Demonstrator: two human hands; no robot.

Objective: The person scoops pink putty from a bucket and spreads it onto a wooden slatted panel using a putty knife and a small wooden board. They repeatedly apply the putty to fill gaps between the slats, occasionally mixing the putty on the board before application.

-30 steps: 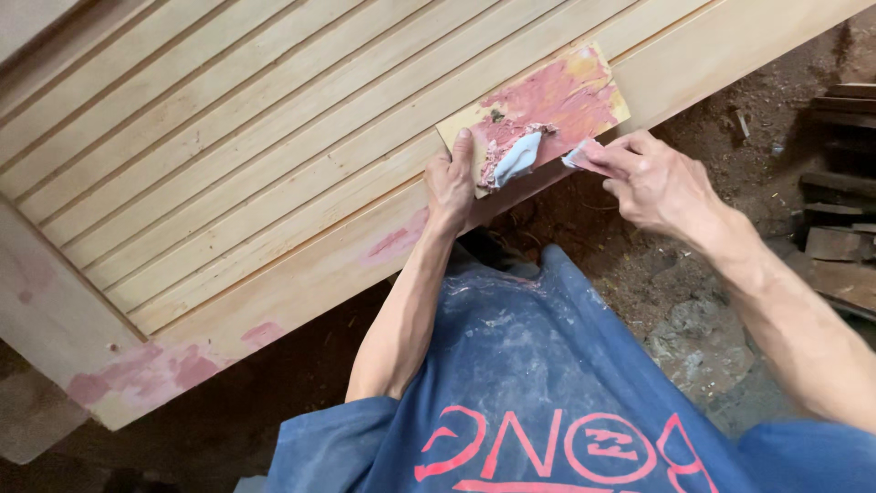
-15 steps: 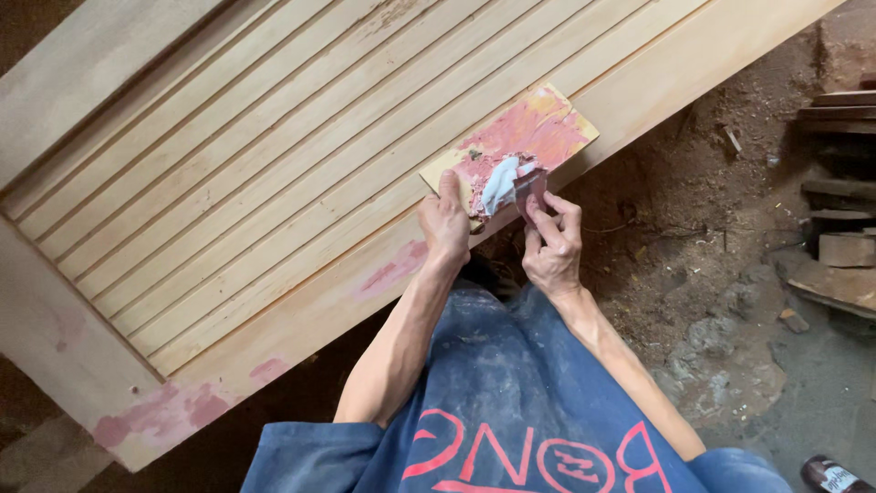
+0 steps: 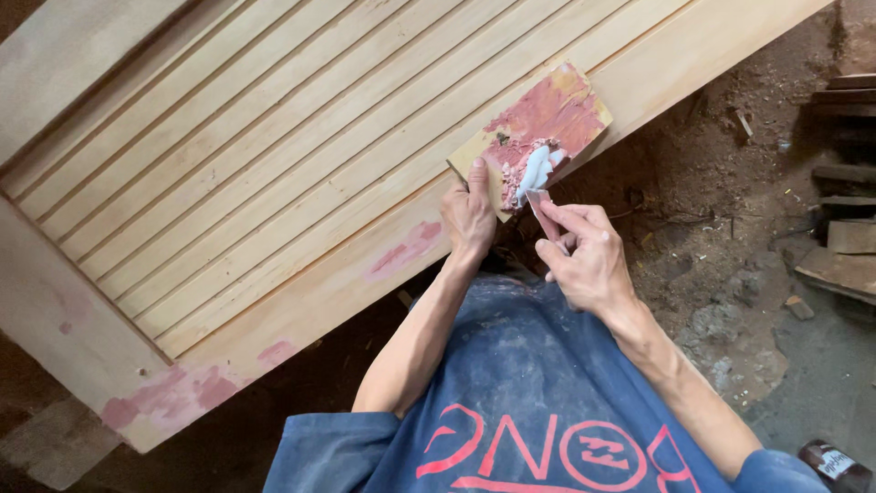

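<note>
Since half a second ago, right hand (image 3: 589,260) dipped its putty knife (image 3: 540,212) toward the filler. Left hand (image 3: 469,217) clamps the mixing board (image 3: 534,137); a shallow blade angle should load it evenly.

Dirt floor (image 3: 730,283), scattered wood offcuts (image 3: 844,237)

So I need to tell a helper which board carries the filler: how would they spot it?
Find the big slatted wooden panel. At its lower edge the left hand holds a small flat board. Unlike the pale slats, it is smeared pinkish-red, with a whitish blob by the right hand.
</note>
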